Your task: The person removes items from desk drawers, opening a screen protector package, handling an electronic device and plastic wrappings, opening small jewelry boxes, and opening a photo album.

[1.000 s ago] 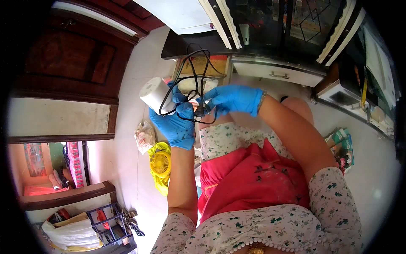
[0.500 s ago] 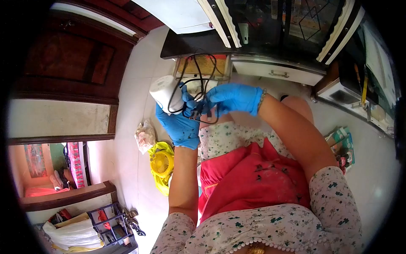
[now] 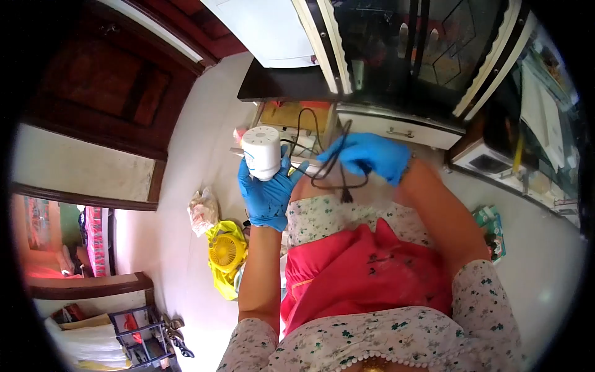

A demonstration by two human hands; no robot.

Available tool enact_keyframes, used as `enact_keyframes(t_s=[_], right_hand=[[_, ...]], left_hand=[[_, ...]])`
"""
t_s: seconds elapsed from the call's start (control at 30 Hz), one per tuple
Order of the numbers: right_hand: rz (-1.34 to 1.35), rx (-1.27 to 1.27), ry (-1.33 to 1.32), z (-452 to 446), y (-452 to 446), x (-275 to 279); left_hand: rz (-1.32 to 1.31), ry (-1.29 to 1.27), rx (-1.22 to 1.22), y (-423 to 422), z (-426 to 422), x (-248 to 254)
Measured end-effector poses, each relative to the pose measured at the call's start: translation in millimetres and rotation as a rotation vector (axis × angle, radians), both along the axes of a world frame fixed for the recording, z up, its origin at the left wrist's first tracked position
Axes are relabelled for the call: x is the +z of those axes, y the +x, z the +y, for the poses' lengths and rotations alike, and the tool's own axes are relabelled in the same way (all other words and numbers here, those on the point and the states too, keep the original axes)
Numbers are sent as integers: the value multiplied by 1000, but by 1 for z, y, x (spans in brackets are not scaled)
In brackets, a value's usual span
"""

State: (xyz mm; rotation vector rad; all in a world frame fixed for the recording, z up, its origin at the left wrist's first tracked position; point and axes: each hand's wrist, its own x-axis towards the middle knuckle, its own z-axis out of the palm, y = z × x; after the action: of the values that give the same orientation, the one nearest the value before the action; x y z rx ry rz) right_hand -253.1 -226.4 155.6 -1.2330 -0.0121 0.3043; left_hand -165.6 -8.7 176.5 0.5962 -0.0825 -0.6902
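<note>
A white round thing is sitting in the left hand, whose half-curled fingers are holding it and hiding its bottom. A black cord is looping against the right hand; blur is hiding those fingertips, so I cannot tell if they are gripping. Behind, an open drawer is being partly covered.
</note>
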Motion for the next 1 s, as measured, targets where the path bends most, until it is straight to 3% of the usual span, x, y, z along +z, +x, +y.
enact_keyframes(t_s=[0.1, 0.13, 0.2, 0.27, 0.37, 0.67, 0.77, 0.8, 0.93, 0.97, 1.0], right_hand=[[8, 20, -62, -14, -27, 11], [15, 3, -81, -19, -38, 15], [86, 39, -304, -31, -65, 25], [14, -46, -369, -54, -94, 21], [250, -346, -366, -73, -137, 44], [220, -391, -521, -79, -207, 97], [166, -622, -461, -99, -238, 97], [160, -761, -399, -105, -247, 103], [-171, -1213, -67, -175, -320, 98], [-288, -1336, 141, -184, -337, 104], [-510, -1218, 271, -214, -370, 95]], left_hand=[[81, -108, -47, 1, -5, -8], [24, -52, 44, -2, -10, -4], [-106, -181, 63, 4, -8, 0], [-241, -133, 115, 13, -3, 18], [-243, -165, 107, 11, -3, 54], [-322, -266, -13, 0, -9, 74], [-367, -232, 66, 3, 0, 76], [-345, -320, -23, 8, 6, 72], [-393, 17, 482, 6, 9, 79], [-408, -98, 280, 21, 22, 69], [-492, -128, 194, 31, 33, 60]])
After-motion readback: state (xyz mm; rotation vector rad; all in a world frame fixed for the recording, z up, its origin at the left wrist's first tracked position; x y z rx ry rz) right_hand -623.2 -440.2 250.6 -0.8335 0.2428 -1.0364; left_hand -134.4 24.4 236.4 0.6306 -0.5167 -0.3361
